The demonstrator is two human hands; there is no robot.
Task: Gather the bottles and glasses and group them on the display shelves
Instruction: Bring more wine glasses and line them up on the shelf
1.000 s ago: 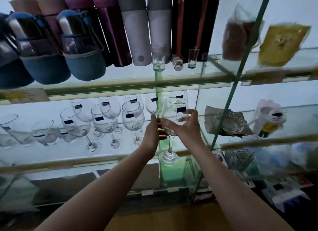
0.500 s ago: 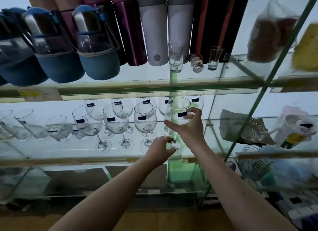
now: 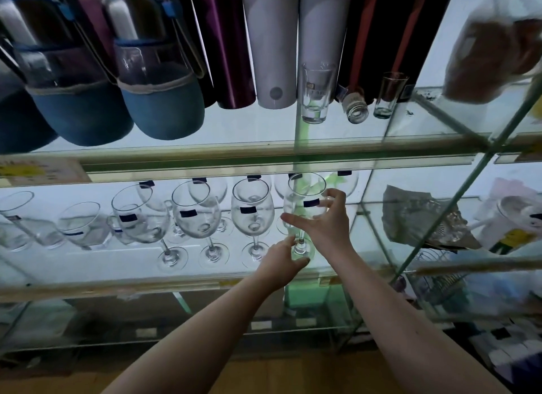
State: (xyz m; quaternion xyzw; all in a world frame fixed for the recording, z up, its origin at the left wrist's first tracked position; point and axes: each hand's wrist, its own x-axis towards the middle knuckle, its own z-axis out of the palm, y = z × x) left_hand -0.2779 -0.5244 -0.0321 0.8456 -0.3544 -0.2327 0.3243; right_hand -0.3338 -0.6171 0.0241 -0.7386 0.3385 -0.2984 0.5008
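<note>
Holding the wine glass [image 3: 305,206] upright on the middle shelf [image 3: 88,264], our right hand [image 3: 325,226] cups its bowl; left hand [image 3: 281,264] pinches its foot.

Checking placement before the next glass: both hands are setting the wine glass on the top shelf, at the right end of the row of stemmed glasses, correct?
Not quite. The head view shows the left hand at the base and the right hand at the bowl of the wine glass, on the middle shelf, not the top one. It does stand at the right end of the row of stemmed glasses.
</note>
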